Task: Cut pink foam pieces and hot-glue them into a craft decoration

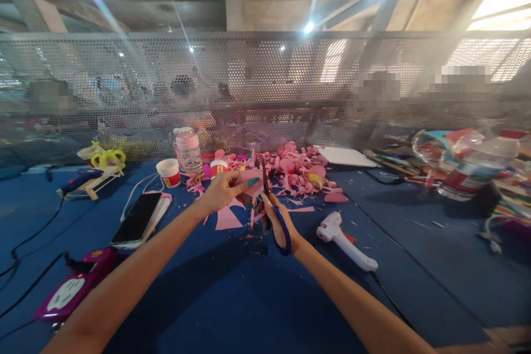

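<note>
My left hand (222, 191) pinches a small piece of pink paper (250, 178) above the blue table. My right hand (277, 220) grips blue-handled scissors (271, 204), with the blades pointing up into the pink paper. Below both hands lie pink offcuts (227, 218) and small scraps. A big heap of pink cut shapes (296, 171) sits just beyond my hands.
A white glue gun (344, 239) lies right of my right arm. A phone (136, 218), a purple power strip (72, 287), a paper cup (168, 172) and a pink bottle (188, 148) are at left. A mesh screen (265, 77) backs the table; clutter fills the right.
</note>
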`<control>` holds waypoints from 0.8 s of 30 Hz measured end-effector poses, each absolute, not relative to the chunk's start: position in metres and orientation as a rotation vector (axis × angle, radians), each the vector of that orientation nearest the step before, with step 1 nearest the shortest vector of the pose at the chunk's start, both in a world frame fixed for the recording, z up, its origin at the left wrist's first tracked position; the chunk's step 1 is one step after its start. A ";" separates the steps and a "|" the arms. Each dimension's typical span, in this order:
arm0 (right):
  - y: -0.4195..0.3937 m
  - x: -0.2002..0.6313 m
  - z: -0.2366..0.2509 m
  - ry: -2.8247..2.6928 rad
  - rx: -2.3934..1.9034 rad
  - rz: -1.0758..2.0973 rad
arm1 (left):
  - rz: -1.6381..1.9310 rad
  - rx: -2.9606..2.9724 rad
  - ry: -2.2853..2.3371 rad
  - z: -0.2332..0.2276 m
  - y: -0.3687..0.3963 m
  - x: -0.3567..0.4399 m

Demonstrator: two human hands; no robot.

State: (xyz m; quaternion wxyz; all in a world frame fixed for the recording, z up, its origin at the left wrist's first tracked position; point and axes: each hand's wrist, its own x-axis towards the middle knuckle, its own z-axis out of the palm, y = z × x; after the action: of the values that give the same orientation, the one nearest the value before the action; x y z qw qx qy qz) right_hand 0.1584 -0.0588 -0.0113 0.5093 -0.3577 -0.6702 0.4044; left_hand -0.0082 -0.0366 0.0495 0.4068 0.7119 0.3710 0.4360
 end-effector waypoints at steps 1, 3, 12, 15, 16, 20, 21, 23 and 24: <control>-0.059 0.158 -0.012 -1.612 -0.861 0.974 | 1.100 1.795 0.935 0.049 -0.037 -0.008; -0.059 0.159 -0.012 -1.615 -0.863 0.964 | 1.092 1.785 0.919 0.050 -0.037 -0.008; -0.059 0.160 -0.011 -1.633 -0.841 0.975 | 1.059 1.778 0.953 0.055 -0.042 -0.005; -0.058 0.160 -0.011 -1.638 -0.840 0.972 | 1.062 1.775 0.946 0.054 -0.042 -0.005; -0.058 0.161 -0.011 -1.637 -0.840 0.973 | 1.060 1.771 0.941 0.054 -0.042 -0.005; -0.056 0.160 -0.013 -1.629 -0.829 0.975 | 1.053 1.740 0.911 0.055 -0.042 -0.003; -0.056 0.160 -0.014 -1.630 -0.822 0.969 | 1.054 1.735 0.907 0.055 -0.043 -0.003; -0.056 0.159 -0.014 -1.634 -0.813 0.957 | 1.054 1.731 0.898 0.055 -0.043 -0.003; -0.056 0.159 -0.014 -1.640 -0.813 0.954 | 1.053 1.732 0.895 0.055 -0.043 -0.003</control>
State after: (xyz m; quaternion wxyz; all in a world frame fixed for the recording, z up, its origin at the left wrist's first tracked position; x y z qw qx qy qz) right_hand 0.1594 -0.0557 -0.0140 0.5132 -0.3381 -0.6819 0.3967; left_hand -0.0028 -0.0432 0.0550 0.4465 0.6994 0.3615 0.4252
